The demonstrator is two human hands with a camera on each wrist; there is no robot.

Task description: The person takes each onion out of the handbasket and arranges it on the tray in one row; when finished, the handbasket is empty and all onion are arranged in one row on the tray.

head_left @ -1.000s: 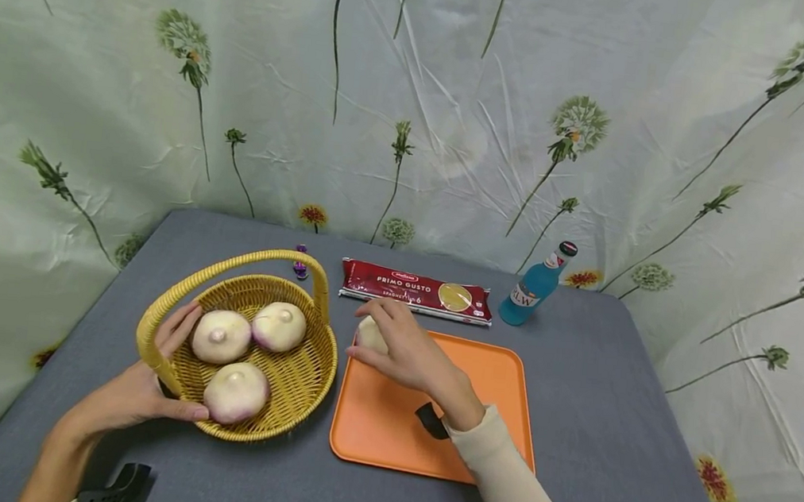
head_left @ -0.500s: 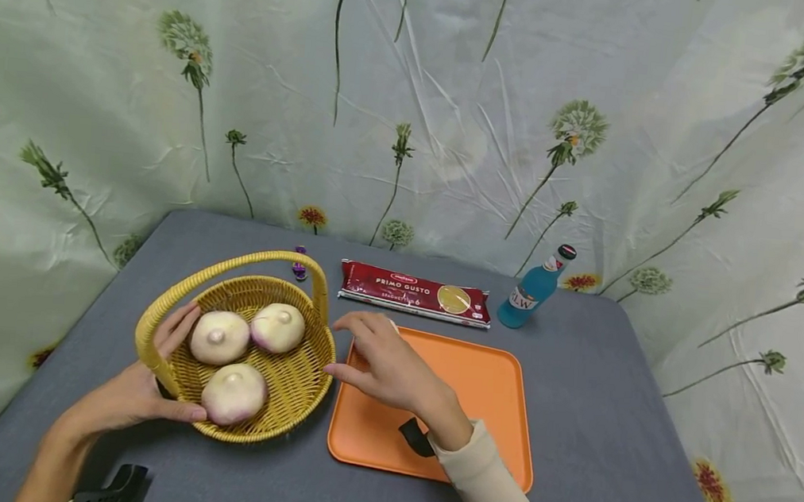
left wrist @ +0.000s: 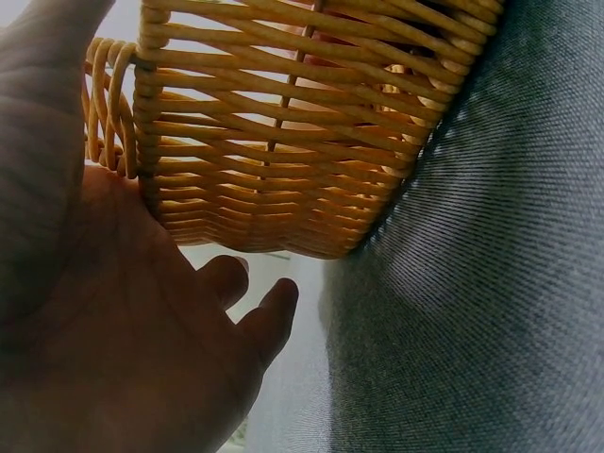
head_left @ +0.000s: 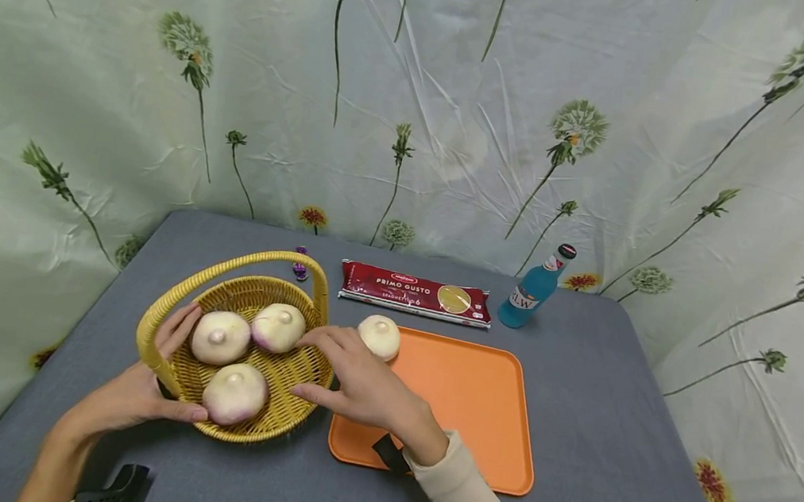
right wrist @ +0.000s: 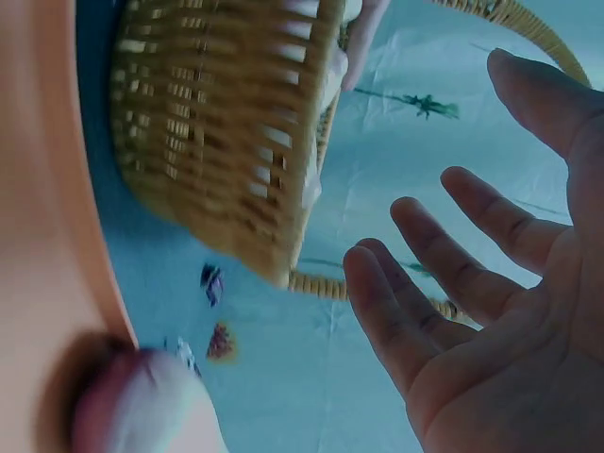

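A yellow wicker basket [head_left: 291, 409] with an arched handle holds three white-and-purple turnips [head_left: 235, 393]. My left hand [head_left: 134, 395] grips its left side, thumb at the front rim and fingers spread along the outer wall near the handle's foot. In the left wrist view the palm lies close against the weave [left wrist: 264, 123]. Fingers apart and holding nothing, my right hand [head_left: 369, 380] hovers over the basket's right rim. A fourth turnip [head_left: 379, 337] sits on the back left corner of the orange tray [head_left: 468, 400]; the right wrist view catches this turnip [right wrist: 151, 406] at its lower edge.
Behind the tray lies a red spaghetti packet [head_left: 413, 292], with a blue bottle [head_left: 533, 290] standing to its right. A small purple object [head_left: 300, 264] is behind the basket. A flower-print curtain [head_left: 456, 128] hangs along the table's back edge.
My right hand has let go of the turnip on the tray's back left corner and moved left to the basket's right rim. The left hand and basket have stayed put.
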